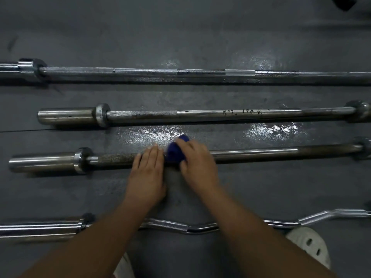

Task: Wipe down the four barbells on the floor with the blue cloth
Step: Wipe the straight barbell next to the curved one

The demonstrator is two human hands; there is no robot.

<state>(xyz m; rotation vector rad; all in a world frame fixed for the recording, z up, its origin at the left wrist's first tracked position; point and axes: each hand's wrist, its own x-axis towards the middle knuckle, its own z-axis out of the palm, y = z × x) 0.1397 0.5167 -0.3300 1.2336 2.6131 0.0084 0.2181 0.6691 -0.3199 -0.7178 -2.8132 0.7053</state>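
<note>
Both hands on the 3rd bar (255, 151), blue cloth (175, 153) bunched round it.
Both forearms reach forward over the curl bar (170, 224). The left hand (147, 170) lies palm-down across the shaft, fingers (153, 155) straight and pressed together, tips past its far edge. The right hand (197, 161), just beside it, curls its fingers over the cloth, gripping it against the shaft.

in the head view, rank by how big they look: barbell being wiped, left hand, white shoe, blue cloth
1. barbell being wiped, spanning nearly the frame.
2. left hand and white shoe look alike; the shoe is partly hidden, so unranked.
3. blue cloth, partly under the right hand.
</note>
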